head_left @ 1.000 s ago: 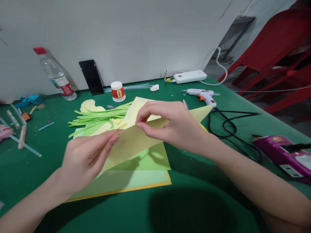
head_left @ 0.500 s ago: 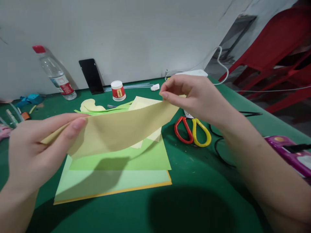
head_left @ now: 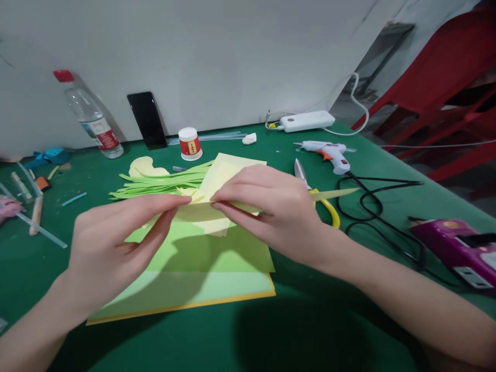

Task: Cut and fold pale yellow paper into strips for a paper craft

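Observation:
Between both hands runs a pale yellow paper strip (head_left: pixel 199 211), held up over the stacked sheets. My left hand (head_left: pixel 124 245) pinches it with thumb and fingertips. Close beside, my right hand (head_left: pixel 271 214) pinches the same strip, whose narrow end sticks out past the hand over the scissors (head_left: pixel 330 211). Beneath lie a green paper sheet (head_left: pixel 240 253) and a lighter green sheet (head_left: pixel 186 289) with an orange edge. Behind the fingers are pale yellow paper pieces (head_left: pixel 227 173) and a bundle of thin green paper strips (head_left: pixel 163 183).
A glue gun (head_left: pixel 327 152) with a black cord and a purple power socket (head_left: pixel 457 248) are on the right. Along the wall stand a water bottle (head_left: pixel 93 124), a phone (head_left: pixel 148 121), a paper cup (head_left: pixel 189 144) and a white power strip (head_left: pixel 308 121). Glue sticks (head_left: pixel 42 230) lie at left.
My hands have come together along the strip, the left moving right and the right moving left and down. The strip now shows narrower, and the glue gun has come into sight.

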Demonstrator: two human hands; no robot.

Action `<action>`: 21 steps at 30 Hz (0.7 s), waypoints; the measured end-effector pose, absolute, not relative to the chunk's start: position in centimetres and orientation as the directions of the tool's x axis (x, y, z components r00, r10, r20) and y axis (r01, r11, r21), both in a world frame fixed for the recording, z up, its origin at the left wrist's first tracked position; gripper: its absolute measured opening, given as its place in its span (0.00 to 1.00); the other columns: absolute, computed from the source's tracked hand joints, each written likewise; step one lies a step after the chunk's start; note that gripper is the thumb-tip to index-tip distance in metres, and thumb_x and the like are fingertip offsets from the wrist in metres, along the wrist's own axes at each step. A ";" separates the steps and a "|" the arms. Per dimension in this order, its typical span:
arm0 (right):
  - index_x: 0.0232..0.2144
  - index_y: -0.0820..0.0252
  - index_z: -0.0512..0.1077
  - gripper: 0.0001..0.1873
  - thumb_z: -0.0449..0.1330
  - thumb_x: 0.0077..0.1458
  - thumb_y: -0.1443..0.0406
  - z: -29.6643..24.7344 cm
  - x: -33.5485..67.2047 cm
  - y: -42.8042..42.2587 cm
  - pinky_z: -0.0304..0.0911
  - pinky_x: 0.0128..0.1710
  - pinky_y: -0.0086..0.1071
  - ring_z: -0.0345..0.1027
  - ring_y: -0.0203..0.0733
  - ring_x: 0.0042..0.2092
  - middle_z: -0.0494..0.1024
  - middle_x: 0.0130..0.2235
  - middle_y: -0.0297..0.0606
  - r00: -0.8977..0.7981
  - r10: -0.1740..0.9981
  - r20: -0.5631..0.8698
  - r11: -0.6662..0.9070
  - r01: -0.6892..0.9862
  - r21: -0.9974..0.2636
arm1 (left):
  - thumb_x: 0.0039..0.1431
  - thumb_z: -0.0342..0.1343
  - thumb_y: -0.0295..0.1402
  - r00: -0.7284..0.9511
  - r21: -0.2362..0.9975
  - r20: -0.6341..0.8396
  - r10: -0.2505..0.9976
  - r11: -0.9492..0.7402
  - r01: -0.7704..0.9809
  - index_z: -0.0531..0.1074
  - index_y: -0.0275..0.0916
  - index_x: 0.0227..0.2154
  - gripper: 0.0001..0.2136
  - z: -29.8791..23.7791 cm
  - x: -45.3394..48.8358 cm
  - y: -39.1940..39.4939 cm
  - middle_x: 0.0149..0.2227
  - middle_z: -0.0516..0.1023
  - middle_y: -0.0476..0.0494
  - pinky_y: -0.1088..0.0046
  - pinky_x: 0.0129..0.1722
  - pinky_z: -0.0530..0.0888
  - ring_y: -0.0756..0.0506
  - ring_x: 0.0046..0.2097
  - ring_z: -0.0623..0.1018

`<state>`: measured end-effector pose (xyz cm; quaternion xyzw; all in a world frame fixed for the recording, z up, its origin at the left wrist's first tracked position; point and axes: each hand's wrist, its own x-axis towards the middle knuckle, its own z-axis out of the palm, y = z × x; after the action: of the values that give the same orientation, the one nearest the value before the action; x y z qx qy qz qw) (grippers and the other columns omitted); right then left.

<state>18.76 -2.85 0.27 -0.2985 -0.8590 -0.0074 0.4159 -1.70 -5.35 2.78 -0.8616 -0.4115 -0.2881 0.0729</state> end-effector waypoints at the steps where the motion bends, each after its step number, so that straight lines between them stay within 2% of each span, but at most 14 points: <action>1: 0.25 0.63 0.73 0.11 0.52 0.54 0.71 0.4 18.8 -3.1 0.62 0.32 0.32 0.68 0.38 0.30 0.77 0.27 0.38 -0.483 0.479 0.733 0.814 0.557 -0.165 | 0.55 0.52 0.27 0.503 0.082 0.565 0.654 -0.651 0.755 0.73 0.39 0.36 0.07 2.7 -1.5 -5.4 0.35 0.80 0.49 0.79 0.36 0.73 0.50 0.35 0.78; 5: 0.22 0.64 0.74 0.12 0.53 0.52 0.73 0.6 18.6 -4.3 0.61 0.30 0.33 0.67 0.38 0.28 0.77 0.25 0.37 -0.576 0.408 0.709 0.801 0.598 0.025 | 0.53 0.55 0.25 0.593 -0.038 0.593 0.544 -0.717 0.696 0.71 0.39 0.35 0.06 1.6 -0.8 -5.9 0.33 0.80 0.48 0.76 0.36 0.74 0.49 0.35 0.79; 9: 0.22 0.65 0.74 0.10 0.54 0.49 0.75 0.1 18.0 -4.9 0.60 0.30 0.33 0.65 0.37 0.26 0.75 0.23 0.37 -0.623 0.391 0.677 0.813 0.579 0.063 | 0.54 0.53 0.25 0.636 -0.094 0.571 0.519 -0.728 0.679 0.70 0.40 0.36 0.07 0.4 -0.7 -6.2 0.34 0.80 0.48 0.76 0.33 0.75 0.48 0.34 0.79; 12: 0.21 0.64 0.73 0.10 0.54 0.48 0.74 0.0 18.1 -5.0 0.58 0.29 0.33 0.64 0.37 0.26 0.74 0.23 0.36 -0.627 0.418 0.657 0.810 0.584 0.042 | 0.55 0.52 0.25 0.612 -0.041 0.562 0.556 -0.721 0.692 0.70 0.39 0.35 0.06 0.5 -0.8 -6.0 0.32 0.80 0.49 0.78 0.29 0.74 0.50 0.31 0.79; 16: 0.19 0.62 0.72 0.11 0.54 0.48 0.73 0.5 18.7 -4.6 0.56 0.27 0.33 0.64 0.37 0.26 0.74 0.23 0.36 -0.639 0.468 0.610 0.784 0.619 0.047 | 0.55 0.52 0.30 0.536 0.081 0.517 0.667 -0.662 0.745 0.72 0.41 0.31 0.04 1.5 -1.3 -5.1 0.30 0.80 0.51 0.77 0.27 0.73 0.50 0.27 0.78; 21: 0.17 0.62 0.72 0.14 0.52 0.49 0.72 0.9 19.6 -3.6 0.52 0.24 0.33 0.63 0.37 0.24 0.74 0.22 0.36 -0.624 0.557 0.548 0.748 0.664 -0.004 | 0.53 0.54 0.33 0.457 0.127 0.464 0.759 -0.568 0.813 0.73 0.41 0.28 0.05 2.2 -2.9 -3.0 0.28 0.79 0.53 0.79 0.25 0.71 0.51 0.25 0.76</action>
<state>19.58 -3.57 0.87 -0.3408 -0.8956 -0.0997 0.2679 -2.89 -3.01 2.25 -0.8516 -0.4615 -0.2421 0.0564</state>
